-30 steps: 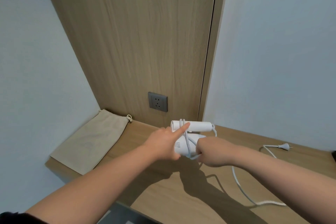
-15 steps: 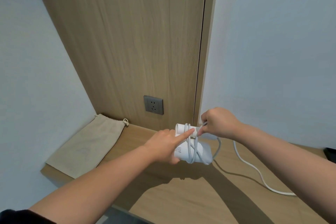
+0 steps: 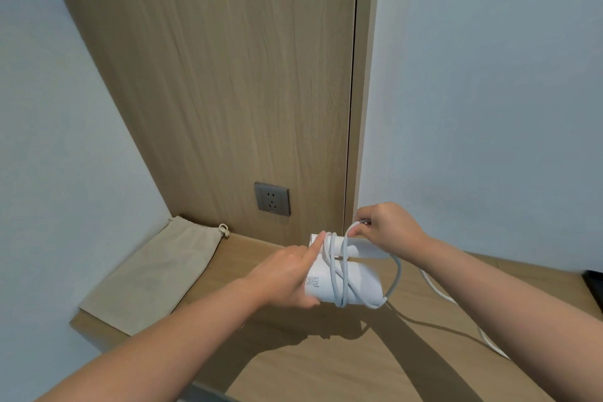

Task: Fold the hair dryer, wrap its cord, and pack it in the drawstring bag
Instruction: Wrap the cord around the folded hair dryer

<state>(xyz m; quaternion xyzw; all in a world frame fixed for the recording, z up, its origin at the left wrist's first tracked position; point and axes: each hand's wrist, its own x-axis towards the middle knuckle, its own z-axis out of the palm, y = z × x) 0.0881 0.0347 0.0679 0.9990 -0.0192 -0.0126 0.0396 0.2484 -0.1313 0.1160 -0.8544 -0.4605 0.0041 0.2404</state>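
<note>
The white hair dryer (image 3: 360,284) is folded, handle against barrel, and held just above the wooden desk. My left hand (image 3: 287,274) grips its left end, index finger stretched along the top. Several turns of the white cord (image 3: 337,274) cross over the dryer's middle. My right hand (image 3: 385,228) pinches the cord above the dryer's far right side. The loose cord trails right across the desk; the plug is out of sight. The beige drawstring bag (image 3: 156,274) lies flat at the desk's left end.
A grey wall socket (image 3: 272,199) sits in the wood panel behind the dryer. The wooden desk (image 3: 326,362) is hemmed by pale walls left and right. A dark object (image 3: 595,284) pokes in at the right edge.
My right hand went from the near side of the dryer up and over to its far side, pulling the cord with it. Another turn now lies around the dryer. The left hand kept its grip.
</note>
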